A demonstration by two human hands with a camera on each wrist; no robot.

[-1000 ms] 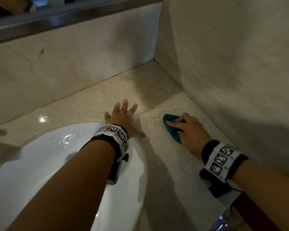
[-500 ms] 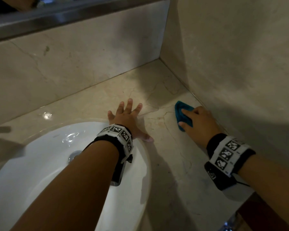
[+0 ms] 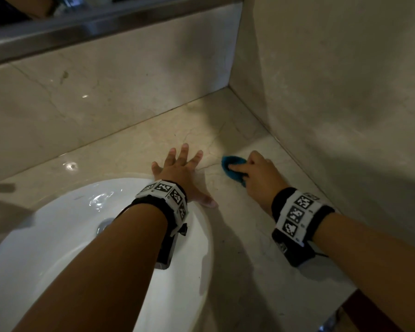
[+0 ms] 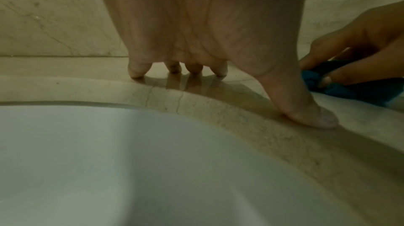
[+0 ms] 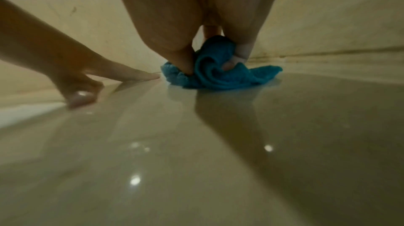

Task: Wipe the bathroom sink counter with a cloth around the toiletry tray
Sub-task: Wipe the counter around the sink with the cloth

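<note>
While the left hand (image 3: 180,172) lies flat with fingers spread on the marble counter (image 3: 244,248), just past the rim of the white sink basin (image 3: 58,236), the right hand (image 3: 256,173) grips a bunched blue cloth (image 3: 233,167) and holds it down on the counter. Thumb and fingers curl into its folds. That cloth sits between the two hands, near the corner where the backsplash (image 3: 106,92) meets the side wall (image 3: 333,80).
</note>
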